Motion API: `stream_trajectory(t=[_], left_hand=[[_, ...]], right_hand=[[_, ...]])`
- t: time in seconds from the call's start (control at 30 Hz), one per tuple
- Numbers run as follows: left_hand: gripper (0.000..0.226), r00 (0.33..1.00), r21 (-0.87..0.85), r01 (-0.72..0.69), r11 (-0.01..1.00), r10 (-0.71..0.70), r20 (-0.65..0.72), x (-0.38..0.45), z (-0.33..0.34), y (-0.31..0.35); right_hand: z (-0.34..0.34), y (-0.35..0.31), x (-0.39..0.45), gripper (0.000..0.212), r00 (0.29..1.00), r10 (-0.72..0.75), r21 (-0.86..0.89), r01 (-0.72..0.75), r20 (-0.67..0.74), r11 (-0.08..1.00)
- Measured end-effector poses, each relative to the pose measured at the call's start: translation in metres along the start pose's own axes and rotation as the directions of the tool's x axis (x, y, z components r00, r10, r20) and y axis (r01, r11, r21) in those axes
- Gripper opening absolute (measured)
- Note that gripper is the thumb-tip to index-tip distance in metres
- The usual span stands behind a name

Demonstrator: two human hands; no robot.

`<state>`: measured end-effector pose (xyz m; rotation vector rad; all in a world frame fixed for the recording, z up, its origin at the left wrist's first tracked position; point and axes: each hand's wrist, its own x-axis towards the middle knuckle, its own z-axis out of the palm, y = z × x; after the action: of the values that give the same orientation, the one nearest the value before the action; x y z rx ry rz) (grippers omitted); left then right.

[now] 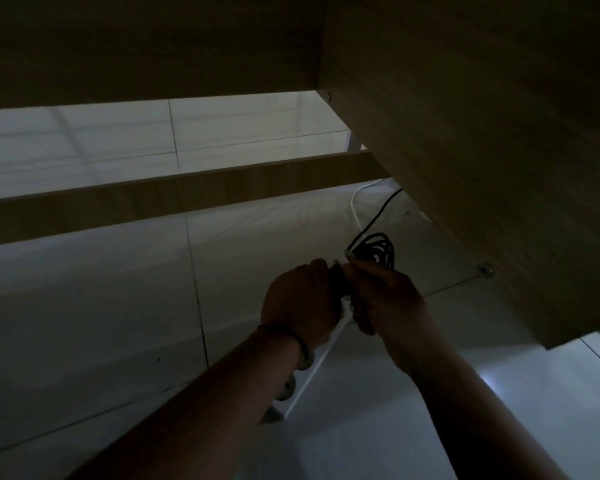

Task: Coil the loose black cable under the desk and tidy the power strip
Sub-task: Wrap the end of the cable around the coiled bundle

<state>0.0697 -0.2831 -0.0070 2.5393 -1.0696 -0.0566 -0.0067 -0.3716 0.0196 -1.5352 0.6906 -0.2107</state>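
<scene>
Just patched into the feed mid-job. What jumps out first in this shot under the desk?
Both hands meet at the centre: the left hand and right hand hold a coiled black cable, its loops fanning out above the fingers. A black strand runs from the coil up towards the wooden desk panel on the right, beside a white cord on the pale tiled floor. A wooden crossbar spans the dim scene behind.

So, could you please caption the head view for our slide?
Under a wooden desk, both hands grip a coiled black cable.
</scene>
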Motion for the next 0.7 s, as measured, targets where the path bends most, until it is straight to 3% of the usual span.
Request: stream_trajectory(t=[0.1,0.2,0.37,0.5,0.6,0.7], left_hand=[[0.035,1.0,-0.133,0.027,0.991,-0.025,0.015,0.002,0.003,-0.001],[0.023,0.997,-0.021,-0.032,0.999,0.033,0.071,0.004,0.003,-0.001],[0.023,0.999,-0.108,0.038,0.993,-0.036,0.027,0.004,-0.002,0.0],[0.059,0.995,-0.319,0.09,0.944,-0.099,-0.013,0.001,-0.005,0.004],[0.086,0.997,-0.296,0.064,0.953,-0.071,-0.013,0.0,-0.005,0.004],[0.089,0.999,-0.256,0.039,0.966,-0.043,-0.01,0.0,-0.004,0.004]], right_hand=[[-0.002,-0.001,0.001,0.021,0.999,-0.007,-0.005,0.007,-0.031,1.0],[0.002,-0.002,0.0,0.015,0.996,-0.031,-0.049,0.028,-0.078,0.998],[0.008,-0.005,-0.006,0.014,0.999,0.003,-0.028,-0.005,-0.052,1.0],[0.011,-0.008,-0.008,0.015,0.996,0.039,0.01,-0.038,-0.082,0.999],[0.013,-0.013,-0.01,0.017,0.998,0.05,0.032,-0.049,-0.028,0.998],[0.012,-0.018,-0.012,0.021,0.999,0.028,0.006,-0.028,0.023,1.0]])
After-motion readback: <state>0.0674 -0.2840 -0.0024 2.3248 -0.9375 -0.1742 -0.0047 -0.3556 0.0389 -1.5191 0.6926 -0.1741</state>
